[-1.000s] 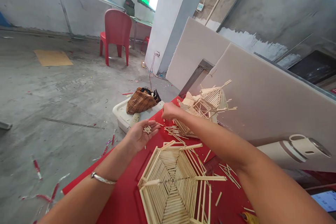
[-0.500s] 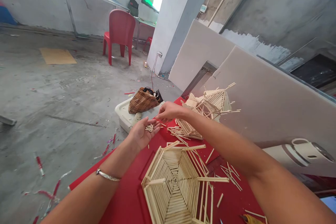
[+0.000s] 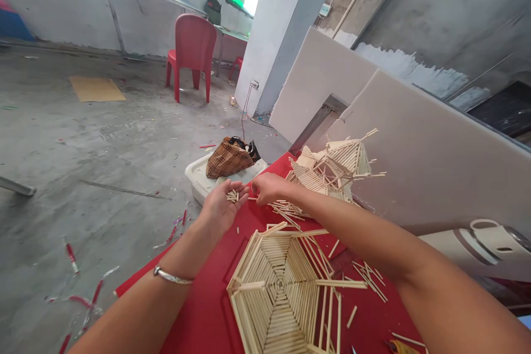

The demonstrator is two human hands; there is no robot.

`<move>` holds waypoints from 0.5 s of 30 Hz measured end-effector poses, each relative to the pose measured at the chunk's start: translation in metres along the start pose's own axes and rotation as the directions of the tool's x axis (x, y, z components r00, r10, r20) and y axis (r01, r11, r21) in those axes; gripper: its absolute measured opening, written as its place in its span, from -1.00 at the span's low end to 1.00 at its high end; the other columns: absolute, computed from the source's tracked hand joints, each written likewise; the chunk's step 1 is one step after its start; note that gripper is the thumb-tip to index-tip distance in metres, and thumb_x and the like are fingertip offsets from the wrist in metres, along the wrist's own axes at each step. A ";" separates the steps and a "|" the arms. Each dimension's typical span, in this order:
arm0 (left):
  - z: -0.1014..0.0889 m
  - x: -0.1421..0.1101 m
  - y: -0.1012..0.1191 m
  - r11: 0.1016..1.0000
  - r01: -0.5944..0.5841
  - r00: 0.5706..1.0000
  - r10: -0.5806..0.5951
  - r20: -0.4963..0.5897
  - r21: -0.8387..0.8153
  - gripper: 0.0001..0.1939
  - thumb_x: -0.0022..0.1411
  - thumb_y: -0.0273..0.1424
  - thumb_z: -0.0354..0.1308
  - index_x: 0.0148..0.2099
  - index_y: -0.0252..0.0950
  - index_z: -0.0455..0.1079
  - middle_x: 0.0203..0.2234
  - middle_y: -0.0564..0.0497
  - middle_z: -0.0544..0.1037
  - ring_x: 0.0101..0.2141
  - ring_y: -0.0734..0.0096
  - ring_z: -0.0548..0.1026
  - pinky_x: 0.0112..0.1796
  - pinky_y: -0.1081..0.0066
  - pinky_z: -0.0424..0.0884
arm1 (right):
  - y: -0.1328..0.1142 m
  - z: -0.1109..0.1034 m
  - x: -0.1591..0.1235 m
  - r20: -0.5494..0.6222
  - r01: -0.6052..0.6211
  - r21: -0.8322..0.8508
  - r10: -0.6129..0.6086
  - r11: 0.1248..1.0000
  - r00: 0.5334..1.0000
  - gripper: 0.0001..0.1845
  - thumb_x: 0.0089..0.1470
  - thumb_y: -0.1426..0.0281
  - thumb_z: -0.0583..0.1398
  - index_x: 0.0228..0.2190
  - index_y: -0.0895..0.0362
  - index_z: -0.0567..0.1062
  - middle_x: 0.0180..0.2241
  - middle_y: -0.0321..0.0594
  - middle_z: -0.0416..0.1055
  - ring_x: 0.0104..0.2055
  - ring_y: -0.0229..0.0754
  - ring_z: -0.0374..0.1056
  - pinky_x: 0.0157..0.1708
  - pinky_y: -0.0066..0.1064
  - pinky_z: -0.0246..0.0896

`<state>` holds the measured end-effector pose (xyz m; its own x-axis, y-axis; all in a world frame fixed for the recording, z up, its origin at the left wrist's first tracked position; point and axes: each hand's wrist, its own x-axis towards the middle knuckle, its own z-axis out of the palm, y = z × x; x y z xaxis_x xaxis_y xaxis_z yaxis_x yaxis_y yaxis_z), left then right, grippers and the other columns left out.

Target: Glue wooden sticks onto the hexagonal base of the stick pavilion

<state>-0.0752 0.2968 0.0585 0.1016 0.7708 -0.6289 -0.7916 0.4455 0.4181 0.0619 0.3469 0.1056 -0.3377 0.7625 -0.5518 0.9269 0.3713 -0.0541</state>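
A small cluster of short pale stick pieces (image 3: 233, 196) lies in the palm of the left hand (image 3: 218, 210), which is turned up with its fingers extended and loosely together, cradling the pieces rather than closing on them. Just beside its fingertips, the right hand (image 3: 267, 187) is bent down over the red tabletop (image 3: 194, 310), thumb and fingers drawn together; a short stick shows at its fingertips, but the hand covers much of that spot, so I cannot tell whether it is gripped. Beyond the right wrist, longer loose sticks (image 3: 286, 209) lie in a heap, next to a tall stick model (image 3: 332, 168) with sloping, roof-like faces. Nearer the wearer sits a many-sided stick frame (image 3: 280, 284), its rows narrowing in rings toward the middle, with a few longer sticks jutting over its edge. More sticks are scattered to its right. A silvery bracelet (image 3: 172, 276) circles the left wrist. Past the table's far left edge, a brown checked bag (image 3: 228, 159) rests on a white lidded box (image 3: 197, 180). A pale flask (image 3: 464, 243) with a handle lies on the right, before large pale boards (image 3: 435, 138). Farther back, a red chair (image 3: 194, 38) stands on the grey floor (image 3: 136, 138).
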 end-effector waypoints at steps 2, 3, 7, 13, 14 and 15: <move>0.000 -0.001 0.000 1.000 -0.001 1.000 0.001 0.003 0.002 -0.70 0.38 -0.49 -0.09 -0.35 -0.41 0.42 -0.52 -0.12 0.52 -0.43 0.34 0.58 -0.36 0.41 0.56 | 0.000 0.005 0.002 -0.022 0.023 -0.023 -0.023 0.999 0.999 -0.75 -0.22 0.48 0.28 -0.36 0.15 0.58 -0.38 -0.21 0.53 -0.32 -0.18 0.40 -0.47 -0.49 0.06; 0.000 -0.001 -0.001 1.000 0.001 1.000 -0.001 0.007 0.002 -0.69 0.38 -0.49 -0.09 -0.35 -0.42 0.42 -0.53 -0.12 0.52 -0.43 0.33 0.58 -0.37 0.41 0.56 | 0.000 0.006 0.002 -0.021 0.034 -0.027 -0.035 0.999 0.999 -0.78 -0.22 0.50 0.27 -0.39 0.16 0.58 -0.40 -0.22 0.52 -0.33 -0.20 0.39 -0.48 -0.50 0.04; 0.000 -0.001 -0.003 1.000 0.029 0.999 -0.029 0.029 0.001 -0.69 0.38 -0.48 -0.08 -0.34 -0.43 0.43 -0.52 -0.15 0.54 -0.45 0.31 0.58 -0.40 0.39 0.57 | 0.009 -0.001 -0.007 -0.013 0.059 -0.004 -0.059 0.998 0.998 -0.85 -0.23 0.50 0.25 -0.47 0.18 0.57 -0.48 -0.26 0.49 -0.42 -0.26 0.34 -0.53 -0.51 -0.01; 0.001 0.003 -0.004 0.998 0.058 0.996 -0.057 0.064 -0.010 -0.69 0.37 -0.49 -0.09 -0.31 -0.43 0.45 -0.53 -0.19 0.55 -0.45 0.28 0.59 -0.43 0.37 0.60 | 0.029 -0.024 -0.055 -0.009 -0.021 0.076 0.022 0.997 1.000 -0.88 -0.25 0.56 0.23 -0.53 0.19 0.56 -0.58 -0.31 0.45 -0.50 -0.30 0.30 -0.52 -0.51 0.03; 0.002 0.003 -0.002 0.998 0.057 0.996 -0.056 0.071 -0.011 -0.70 0.36 -0.50 -0.09 -0.31 -0.43 0.46 -0.53 -0.19 0.55 -0.44 0.27 0.59 -0.44 0.36 0.60 | 0.031 -0.026 -0.066 -0.028 -0.037 0.087 0.040 0.996 0.999 -0.88 -0.26 0.58 0.23 -0.55 0.19 0.55 -0.58 -0.30 0.44 -0.50 -0.31 0.29 -0.52 -0.50 0.02; 0.004 0.002 0.000 0.999 0.053 0.996 -0.052 0.079 -0.012 -0.70 0.35 -0.51 -0.09 -0.31 -0.43 0.46 -0.52 -0.19 0.55 -0.44 0.27 0.59 -0.43 0.35 0.61 | 0.031 -0.028 -0.079 -0.060 -0.052 0.100 0.058 0.994 0.996 -0.88 -0.26 0.59 0.23 -0.57 0.19 0.55 -0.58 -0.29 0.44 -0.50 -0.31 0.27 -0.53 -0.49 0.01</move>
<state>-0.0729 0.3002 0.0597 0.1898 0.7803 -0.5959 -0.7923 0.4802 0.3765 0.1130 0.3135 0.1711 -0.2928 0.8134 -0.5027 0.9548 0.2769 -0.1081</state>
